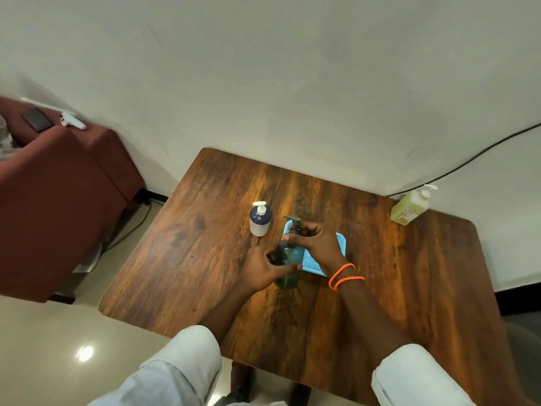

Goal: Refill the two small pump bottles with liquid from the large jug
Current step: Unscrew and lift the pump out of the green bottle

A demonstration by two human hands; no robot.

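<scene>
- The left hand [263, 269] curls round the body of the teal pump bottle [289, 259], thumb across its front and fingers wrapped behind it.
- The right hand [316, 244] grips the neck of the same bottle just under the pump head [293, 220], fingers curled over the collar.
- The teal pump bottle stands near the middle of the wooden counter [205, 244], its base on the wood at the near left edge of a blue tray [339, 244]; whether it touches the tray cannot be told.
- The blue tray lies flat on the counter, mostly hidden behind the right hand and wrist.
- Two orange bands [345, 276] circle the right wrist.
- A second small pump bottle [260, 221], with a dark top, pale lower body and white pump, stands upright just left of and beyond the teal one, apart from both hands.
- The large jug [409, 208] of yellowish liquid, fitted with a white pump, stands at the far right corner of the counter, well apart from the hands.
- A black cable [468, 162] runs along the wall behind the jug.
- A red-brown sofa [58, 200] sits to the left of the counter, with a dark flat item and a white object on its arm.
</scene>
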